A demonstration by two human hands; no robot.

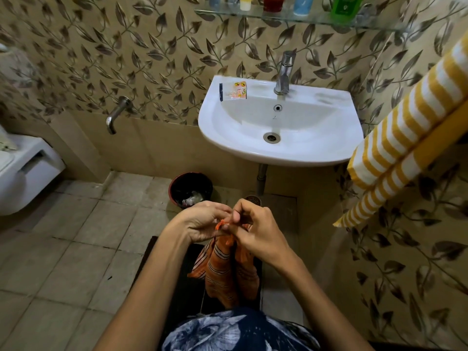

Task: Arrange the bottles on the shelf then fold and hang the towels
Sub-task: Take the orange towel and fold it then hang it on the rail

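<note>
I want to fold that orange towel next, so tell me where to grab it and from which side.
Grip the orange striped towel at its top edge, where both hands, left hand and right hand, already pinch it together. It hangs bunched and limp below them, so come from above, slide the hands apart along the top edge to its two corners, and let the cloth fall flat.

Five bottles [272,3], two towels [405,127], two hands [205,221], one sink [316,153], one bin [191,190]

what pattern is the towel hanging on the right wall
Yellow and white stripes on the hanging towel, seen clearly in the head view, the only one.
</note>
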